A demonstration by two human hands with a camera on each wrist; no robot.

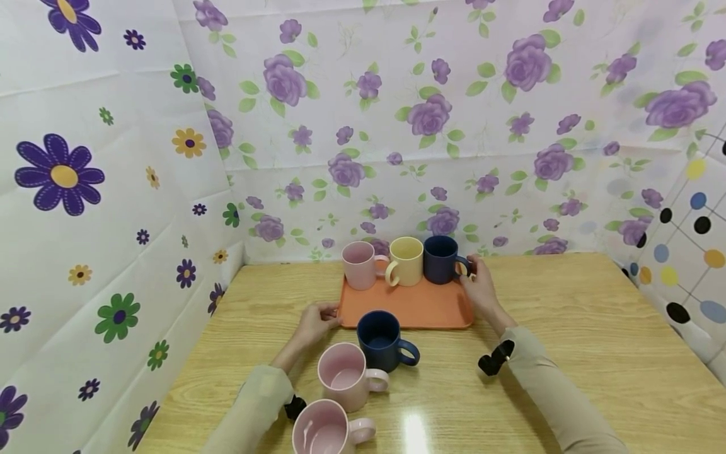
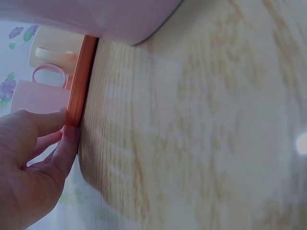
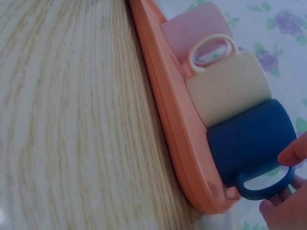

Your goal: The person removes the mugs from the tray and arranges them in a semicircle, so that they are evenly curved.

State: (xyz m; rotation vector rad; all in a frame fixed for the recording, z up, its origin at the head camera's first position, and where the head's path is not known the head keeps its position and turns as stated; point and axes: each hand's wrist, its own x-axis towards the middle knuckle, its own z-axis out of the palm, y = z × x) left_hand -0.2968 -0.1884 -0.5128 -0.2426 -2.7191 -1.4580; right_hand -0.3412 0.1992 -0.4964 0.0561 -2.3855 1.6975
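Observation:
On the orange tray (image 1: 405, 309) stand a pink mug (image 1: 360, 271), a pale yellow mug (image 1: 409, 265) and a navy mug (image 1: 439, 261), in a row along its back. My left hand (image 1: 313, 325) pinches the tray's front left corner; in the left wrist view the thumb lies over the rim and fingers are under it. At the tray's right, my right hand (image 1: 479, 287) holds the handle (image 3: 264, 191) of the navy mug, whose base is on the tray. Some right fingertips are hidden behind the handle.
In front of the tray stand another navy mug (image 1: 379, 343) and two more pink mugs, one (image 1: 346, 384) behind the other (image 1: 323, 435), handles to the right. All rest on the wooden table (image 1: 567, 328). A flowered sheet (image 1: 397, 145) hangs behind the table.

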